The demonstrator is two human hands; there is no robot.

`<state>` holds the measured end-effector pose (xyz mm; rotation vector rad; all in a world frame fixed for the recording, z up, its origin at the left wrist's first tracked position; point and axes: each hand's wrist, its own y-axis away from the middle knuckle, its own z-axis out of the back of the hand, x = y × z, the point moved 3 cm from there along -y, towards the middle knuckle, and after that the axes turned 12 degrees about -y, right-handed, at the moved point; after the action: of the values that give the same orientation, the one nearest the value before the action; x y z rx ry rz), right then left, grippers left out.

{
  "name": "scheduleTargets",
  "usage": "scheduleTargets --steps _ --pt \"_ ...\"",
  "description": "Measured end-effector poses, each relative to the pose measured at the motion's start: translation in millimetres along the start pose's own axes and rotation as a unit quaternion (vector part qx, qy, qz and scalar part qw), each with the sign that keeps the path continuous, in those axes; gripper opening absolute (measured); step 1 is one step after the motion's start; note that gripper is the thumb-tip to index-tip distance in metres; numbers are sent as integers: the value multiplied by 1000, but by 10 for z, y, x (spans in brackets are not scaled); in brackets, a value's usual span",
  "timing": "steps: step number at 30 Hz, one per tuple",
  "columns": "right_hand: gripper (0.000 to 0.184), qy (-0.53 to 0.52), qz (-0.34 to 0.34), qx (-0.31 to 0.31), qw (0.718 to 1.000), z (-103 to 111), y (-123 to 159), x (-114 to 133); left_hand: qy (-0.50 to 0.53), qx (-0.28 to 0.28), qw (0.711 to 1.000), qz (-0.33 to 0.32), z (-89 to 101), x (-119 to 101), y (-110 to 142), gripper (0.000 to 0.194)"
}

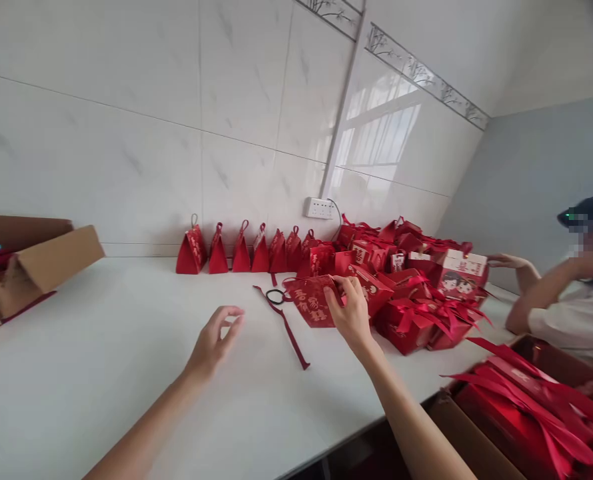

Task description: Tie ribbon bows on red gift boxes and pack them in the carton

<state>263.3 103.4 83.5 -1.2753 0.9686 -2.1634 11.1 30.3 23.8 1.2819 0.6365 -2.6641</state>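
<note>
Head view. My right hand [332,299]: closed, thumb and fingers gripping red box [309,303] at its right upper edge. Red box: over white table [126,347], gold-printed face toward me; long axis roughly crosswise, pointed upper-left corner directed left, near black ring [268,294]. Dark ribbon [292,339]: slanting nearer me. My left hand [217,340]: open, thumb and fingers parted. Upright boxes [217,252]: row along wall, loops up. Box pile [409,327]: right of grip.
</note>
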Motion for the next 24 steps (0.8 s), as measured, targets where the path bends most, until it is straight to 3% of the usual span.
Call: scheduleTargets --steps 2,5,8,10,15,19,24 --pt "18 -72 75 32 994 -222 5 226 42 -54 996 -61 47 -67 19 49" --pt "14 -157 108 132 973 -627 76 400 75 -138 983 -93 118 -77 21 49" --pt "19 -215 52 205 953 -962 239 353 94 -208 973 -26 209 1 3 38" --pt "23 -244 6 241 939 -1079 372 274 96 -224 970 5 277 24 -12 37" --pt "50 -246 -18 325 913 -1074 568 216 55 -162 984 -44 412 -92 -59 23" --pt "48 -284 -26 365 886 -1062 584 271 81 -145 985 -52 515 -159 -61 20" --pt "49 -295 21 425 855 -1036 598 355 75 -137 985 -69 656 -261 -4 27"
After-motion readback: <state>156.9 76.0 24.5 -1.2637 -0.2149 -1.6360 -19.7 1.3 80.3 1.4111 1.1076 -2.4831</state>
